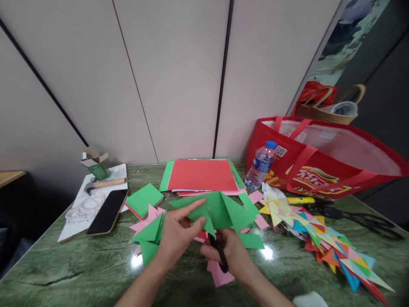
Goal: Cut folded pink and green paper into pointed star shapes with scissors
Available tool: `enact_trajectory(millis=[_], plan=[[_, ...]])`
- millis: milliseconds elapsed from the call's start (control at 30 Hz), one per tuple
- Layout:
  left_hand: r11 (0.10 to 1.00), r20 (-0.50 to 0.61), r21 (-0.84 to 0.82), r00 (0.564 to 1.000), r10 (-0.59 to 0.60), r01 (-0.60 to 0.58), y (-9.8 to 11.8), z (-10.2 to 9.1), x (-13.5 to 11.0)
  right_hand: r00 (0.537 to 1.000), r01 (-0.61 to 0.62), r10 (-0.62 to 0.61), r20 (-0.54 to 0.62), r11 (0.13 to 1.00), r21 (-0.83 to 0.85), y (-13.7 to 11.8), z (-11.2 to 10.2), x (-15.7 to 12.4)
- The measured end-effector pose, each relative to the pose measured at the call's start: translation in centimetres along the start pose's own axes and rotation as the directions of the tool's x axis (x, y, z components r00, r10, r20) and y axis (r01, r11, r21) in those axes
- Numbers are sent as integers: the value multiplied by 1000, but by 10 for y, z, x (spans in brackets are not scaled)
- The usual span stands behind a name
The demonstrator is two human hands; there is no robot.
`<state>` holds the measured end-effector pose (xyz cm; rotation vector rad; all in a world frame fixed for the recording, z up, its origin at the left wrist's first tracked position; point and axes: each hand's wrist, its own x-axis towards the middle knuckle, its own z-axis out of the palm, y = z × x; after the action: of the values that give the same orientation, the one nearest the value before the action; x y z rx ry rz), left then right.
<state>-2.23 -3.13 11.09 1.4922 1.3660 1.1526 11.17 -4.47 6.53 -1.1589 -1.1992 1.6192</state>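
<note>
My left hand [177, 233] pinches a folded green paper sheet [220, 212] at its lower left edge, holding it above the green marble table [79, 268]. My right hand [232, 252] grips black-handled scissors [217, 248], whose blades point up into the green paper. Pink paper scraps [220, 275] lie under the hands. Folded green and pink pieces [149, 232] sit just left of my left hand.
A red and green paper stack [202, 175] lies at the back. A small green paper pad [143, 199], a phone [108, 212] and beads [83, 208] are left. A water bottle [261, 165], red bag [322, 162], multicoloured paper stars [322, 238] and black scissors [358, 218] are right.
</note>
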Motion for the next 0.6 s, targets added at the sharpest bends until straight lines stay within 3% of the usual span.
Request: enact_trajectory(millis=[600], plan=[[999, 4, -37, 1000, 0, 0, 1, 2, 1, 1000, -7, 6, -14, 998, -58, 1, -1, 2]])
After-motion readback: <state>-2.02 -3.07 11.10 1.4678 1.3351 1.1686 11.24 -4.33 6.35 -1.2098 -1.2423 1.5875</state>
